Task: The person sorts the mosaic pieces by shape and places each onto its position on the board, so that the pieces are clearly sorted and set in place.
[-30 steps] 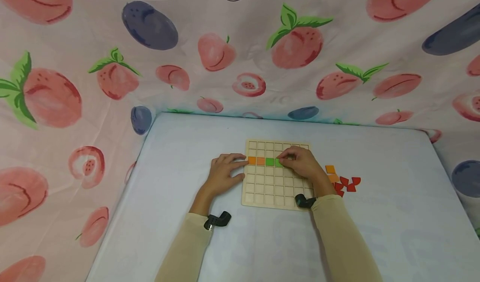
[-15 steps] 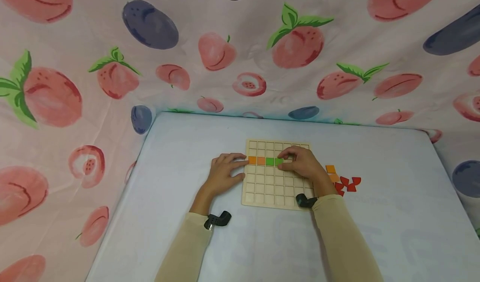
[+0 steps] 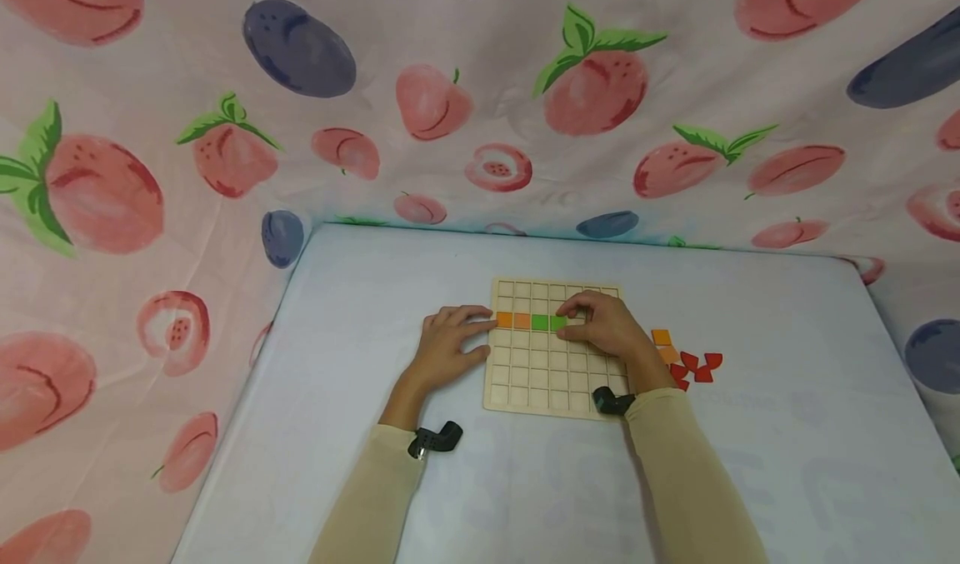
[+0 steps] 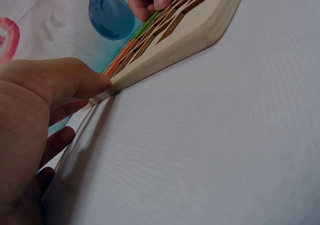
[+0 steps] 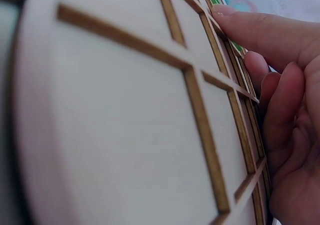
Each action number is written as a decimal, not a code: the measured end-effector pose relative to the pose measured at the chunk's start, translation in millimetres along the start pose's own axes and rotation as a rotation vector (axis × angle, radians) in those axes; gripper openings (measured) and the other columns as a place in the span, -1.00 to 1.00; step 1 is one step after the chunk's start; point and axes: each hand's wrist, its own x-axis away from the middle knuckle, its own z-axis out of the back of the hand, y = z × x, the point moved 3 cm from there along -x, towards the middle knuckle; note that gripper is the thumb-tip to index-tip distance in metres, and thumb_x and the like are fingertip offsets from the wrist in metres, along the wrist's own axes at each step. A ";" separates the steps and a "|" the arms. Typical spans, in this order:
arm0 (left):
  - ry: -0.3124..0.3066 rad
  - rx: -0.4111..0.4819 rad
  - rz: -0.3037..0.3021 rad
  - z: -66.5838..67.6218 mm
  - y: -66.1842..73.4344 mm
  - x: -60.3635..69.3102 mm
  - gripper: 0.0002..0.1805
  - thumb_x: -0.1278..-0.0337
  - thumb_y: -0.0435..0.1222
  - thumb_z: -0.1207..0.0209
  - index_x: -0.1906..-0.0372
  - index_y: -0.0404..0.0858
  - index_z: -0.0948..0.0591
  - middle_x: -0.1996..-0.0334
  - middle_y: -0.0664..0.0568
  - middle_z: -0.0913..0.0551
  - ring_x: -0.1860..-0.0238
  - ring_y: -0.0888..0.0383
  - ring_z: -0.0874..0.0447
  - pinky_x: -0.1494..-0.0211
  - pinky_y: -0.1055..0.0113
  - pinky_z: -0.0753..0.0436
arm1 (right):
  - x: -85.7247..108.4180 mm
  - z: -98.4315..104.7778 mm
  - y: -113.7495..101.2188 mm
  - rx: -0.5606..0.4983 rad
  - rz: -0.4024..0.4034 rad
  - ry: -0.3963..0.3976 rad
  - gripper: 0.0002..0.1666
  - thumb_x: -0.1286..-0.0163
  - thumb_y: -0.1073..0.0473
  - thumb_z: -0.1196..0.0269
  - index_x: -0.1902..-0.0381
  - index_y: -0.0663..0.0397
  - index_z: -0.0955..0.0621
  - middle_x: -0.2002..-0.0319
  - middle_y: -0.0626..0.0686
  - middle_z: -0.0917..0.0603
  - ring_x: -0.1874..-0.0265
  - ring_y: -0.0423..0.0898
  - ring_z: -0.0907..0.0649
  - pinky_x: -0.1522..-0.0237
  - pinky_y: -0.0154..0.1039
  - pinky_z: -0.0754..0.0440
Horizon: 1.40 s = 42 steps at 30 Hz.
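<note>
A square wooden grid board (image 3: 538,377) lies on the table, with a row of two orange tiles (image 3: 505,321) and two green tiles (image 3: 558,323) in its cells. My left hand (image 3: 447,349) rests beside the board's left edge; in the left wrist view its thumb (image 4: 90,82) touches the board's side. Over the board, my right hand (image 3: 606,324) has its thumb and index finger spread at the lower and upper edges of the rightmost green tile, which lies in its cell. In the right wrist view the thumb (image 5: 260,32) rests on the grid near a green tile.
Right of the board lie loose pieces: an orange square (image 3: 661,337), a lighter orange piece (image 3: 667,355) and several red pieces (image 3: 702,376), some partly behind the right forearm. A fruit-patterned cloth (image 3: 495,89) hangs behind the white table (image 3: 390,281).
A second ago my right thumb and index finger were together at the rightmost green tile; they have since parted. The left hand and the board look unmoved.
</note>
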 end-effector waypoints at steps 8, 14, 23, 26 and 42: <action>-0.007 0.012 0.005 -0.6 1.5 -1.6 -0.52 -0.28 -0.08 -0.27 -0.29 0.04 -0.65 -0.38 0.20 -0.51 -0.34 0.06 -0.37 -0.31 -0.06 -0.26 | 0.5 2.7 2.5 0.017 0.001 -0.007 -0.67 -0.16 0.06 -0.55 0.12 -0.08 -0.74 0.16 0.06 -0.65 0.43 -0.03 -0.48 0.27 -0.13 -0.49; -0.001 0.012 0.006 -0.3 3.2 -1.9 -0.53 -0.26 -0.09 -0.27 -0.28 0.04 -0.65 -0.37 0.20 -0.52 -0.34 0.06 -0.38 -0.32 -0.06 -0.26 | 1.6 5.3 0.5 0.024 -0.011 -0.019 -0.66 -0.16 0.07 -0.55 0.10 -0.08 -0.75 0.16 0.05 -0.65 0.43 -0.03 -0.47 0.28 -0.14 -0.48; -0.004 0.015 0.004 -2.7 4.8 -2.3 -0.53 -0.28 -0.08 -0.28 -0.29 0.03 -0.65 -0.38 0.19 -0.51 -0.35 0.04 -0.37 -0.32 -0.08 -0.27 | 11.5 24.7 -4.8 -0.009 -0.049 -0.086 -0.62 -0.32 0.07 -0.44 -0.06 0.01 -0.70 0.08 0.07 -0.70 0.24 -0.02 -0.59 0.11 -0.16 -0.56; -0.003 0.012 0.002 -3.0 4.8 -2.3 -0.53 -0.28 -0.08 -0.27 -0.28 0.03 -0.65 -0.38 0.19 -0.51 -0.34 0.04 -0.38 -0.31 -0.08 -0.27 | 18.3 37.1 -4.4 -0.025 -0.081 -0.079 -0.62 -0.38 0.03 -0.38 -0.10 0.01 -0.68 0.04 0.08 -0.71 0.11 -0.01 -0.62 0.01 -0.16 -0.57; -0.017 0.010 0.023 1.5 1.4 0.2 -0.53 -0.30 -0.07 -0.25 -0.30 0.04 -0.64 -0.39 0.19 -0.50 -0.37 0.04 -0.36 -0.34 -0.08 -0.24 | 54.2 97.4 22.4 0.292 -0.241 -0.011 -0.63 -0.41 -0.13 -0.32 0.01 -0.02 -0.71 0.10 0.09 -0.71 0.07 0.06 -0.59 0.14 -0.17 -0.57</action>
